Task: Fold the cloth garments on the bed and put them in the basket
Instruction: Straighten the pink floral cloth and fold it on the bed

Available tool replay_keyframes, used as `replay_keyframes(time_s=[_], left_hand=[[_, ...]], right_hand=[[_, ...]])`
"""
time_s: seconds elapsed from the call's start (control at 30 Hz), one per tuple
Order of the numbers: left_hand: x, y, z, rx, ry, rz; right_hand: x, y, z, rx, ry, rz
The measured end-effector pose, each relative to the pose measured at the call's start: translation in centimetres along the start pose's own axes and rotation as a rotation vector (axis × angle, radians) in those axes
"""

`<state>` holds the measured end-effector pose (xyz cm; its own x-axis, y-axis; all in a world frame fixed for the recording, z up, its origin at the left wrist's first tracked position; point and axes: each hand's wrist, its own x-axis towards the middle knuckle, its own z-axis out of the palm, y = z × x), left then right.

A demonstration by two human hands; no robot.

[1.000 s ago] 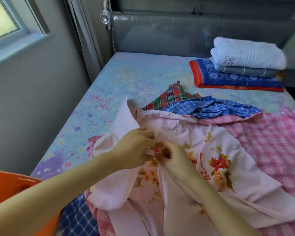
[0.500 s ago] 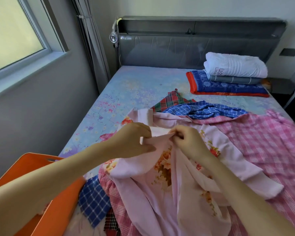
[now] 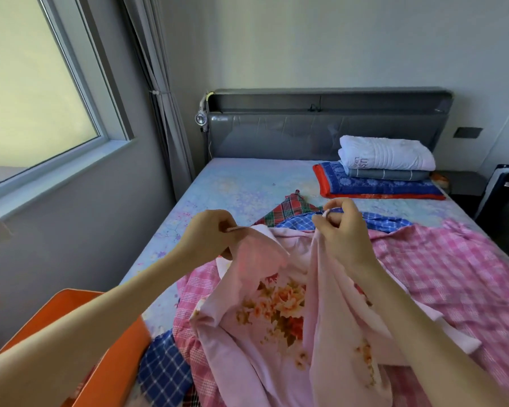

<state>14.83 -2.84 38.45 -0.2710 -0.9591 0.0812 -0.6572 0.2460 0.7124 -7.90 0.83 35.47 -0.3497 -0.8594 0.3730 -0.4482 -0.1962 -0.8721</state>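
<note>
A pale pink garment with a flower print point(image 3: 271, 312) hangs lifted above the bed point(image 3: 235, 186). My left hand point(image 3: 215, 233) pinches its upper edge on the left. My right hand point(image 3: 340, 230) pinches the upper edge on the right, a little higher. Under it lie a pink checked cloth point(image 3: 447, 274), a blue checked cloth point(image 3: 385, 223) and a red-green tartan cloth point(image 3: 288, 210). Another blue checked piece point(image 3: 162, 368) lies at the bed's near edge. The orange basket point(image 3: 115, 365) stands at lower left, partly hidden by my left forearm.
A stack of folded bedding point(image 3: 385, 168) sits at the head of the bed on the right, against the grey headboard point(image 3: 321, 130). A wall with a window point(image 3: 36, 92) and a curtain point(image 3: 159, 107) runs along the left side.
Both hands have risen and moved apart, lifting the pink flowered garment off the pile and spreading its top edge. The view has tilted up, showing more wall.
</note>
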Motion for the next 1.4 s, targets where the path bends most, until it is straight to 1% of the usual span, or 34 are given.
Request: replay_keyframes(time_s=[0.1, 0.17, 0.23, 0.3, 0.4, 0.47, 0.57, 0.67, 0.73, 0.83, 0.9, 0.97, 1.03, 1.13, 1.23, 1.3, 1.33, 1.4], left_hand=[[-0.3, 3.0, 0.0, -0.085, -0.051, 0.037], [-0.2, 5.7, -0.4, -0.200, -0.081, 0.071], [0.3, 8.4, -1.1, -0.384, -0.100, 0.083], [0.8, 10.3, -1.6, -0.490, -0.130, 0.086], [1.4, 11.8, -1.4, -0.455, -0.193, 0.101], [1.3, 12.3, -0.8, -0.426, -0.247, 0.077], [1.0, 12.7, 0.8, -0.421, -0.347, 0.021], [0.9, 12.9, 2.4, -0.502, -0.403, -0.038], [1.0, 12.7, 3.1, -0.557, -0.429, -0.079], [1.3, 12.2, 3.9, -0.521, -0.491, -0.138], [1.4, 12.2, 4.3, -0.486, -0.525, -0.160], [1.6, 12.4, 4.5, -0.495, -0.535, -0.191], [2.0, 12.7, 4.5, -0.500, -0.549, -0.232], [3.1, 13.0, 4.6, -0.503, -0.575, -0.256], [3.9, 13.9, 4.5, -0.497, -0.534, -0.216], [4.7, 14.9, 4.3, -0.482, -0.487, -0.181], [5.0, 15.5, 4.1, -0.461, -0.459, -0.159], [5.6, 17.0, 3.5, -0.389, -0.410, -0.110]], right_hand=[[1.6, -6.6, -1.6, 0.147, 0.095, -0.208], [2.8, -9.8, -2.4, 0.183, 0.142, -0.307], [2.8, -10.9, -2.7, 0.147, 0.120, -0.341], [1.6, -10.1, -2.9, 0.113, 0.040, -0.344], [-0.8, -8.1, -3.3, 0.162, -0.082, -0.321], [-1.5, -7.2, -3.5, 0.209, -0.082, -0.257], [-2.1, -6.0, -3.9, 0.210, 0.039, -0.220], [-3.0, -5.0, -3.8, 0.211, 0.182, -0.197], [-3.6, -4.4, -3.6, 0.184, 0.259, -0.229], [-4.2, -3.6, -3.1, 0.049, 0.303, -0.336], [-4.3, -3.1, -2.7, -0.036, 0.275, -0.401], [-4.0, -2.7, -2.3, -0.158, 0.243, -0.464], [-3.7, -2.1, -2.2, -0.252, 0.266, -0.519], [-3.4, -1.5, -2.4, -0.230, 0.289, -0.534], [-3.2, -1.0, -2.4, -0.264, 0.343, -0.534], [-3.0, -0.7, -2.3, -0.306, 0.416, -0.503], [-3.0, -0.6, -2.2, -0.316, 0.444, -0.457], [-2.7, -0.3, -2.2, -0.305, 0.460, -0.303]])
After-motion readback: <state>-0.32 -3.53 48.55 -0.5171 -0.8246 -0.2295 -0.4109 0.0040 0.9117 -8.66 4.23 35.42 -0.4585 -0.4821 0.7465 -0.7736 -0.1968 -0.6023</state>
